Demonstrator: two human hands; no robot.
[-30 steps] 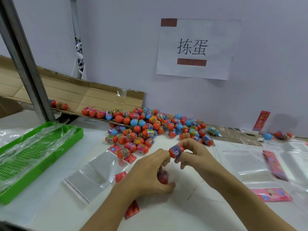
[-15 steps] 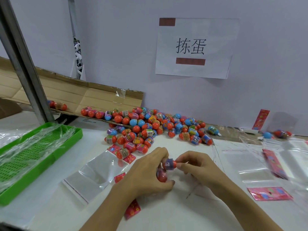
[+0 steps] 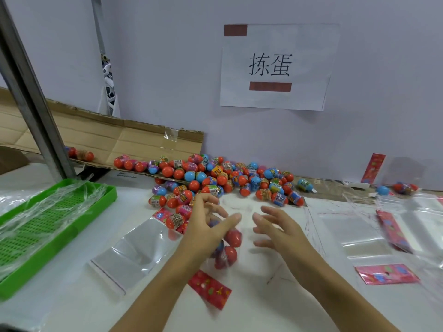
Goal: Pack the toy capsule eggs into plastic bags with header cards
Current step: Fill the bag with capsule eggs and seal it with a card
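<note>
White table (image 3: pixel 263 305) across the whole view, against a pale wall with a taped paper sign (image 3: pixel 275 65). Flattened cardboard box (image 3: pixel 100 137) at the far left edge, spilling a big pile of toy capsule eggs (image 3: pixel 223 178) along the back of the table. Green tray (image 3: pixel 48 231) at the left, draped in clear film. Empty plastic bags (image 3: pixel 134 250) flat just left of the hands, more of them on the right beside loose header cards (image 3: pixel 386 274).

Middle of the filling step, by the look of it. Bag in hand (image 3: pixel 223 255) under the left hand (image 3: pixel 206 228), already holding two or three orange eggs (image 3: pixel 231 252), with a red header card (image 3: pixel 209 288) at its near end, blurred. Left fingers loosely curled over the bag's mouth; whether pinching the film or merely resting on it, impossible to tell through the blur. Right hand (image 3: pixel 278 231) just beside, fingers spread, holding nothing, apart from the bag.

Next, probably: reach with the free right hand to the pile for another egg, or, if the count is full, close the bag. Calls for keeping the mouth propped wide with the left hand and feeding the egg in narrow end first; slippery film and round eggs likely to roll out if the bag tips.
</note>
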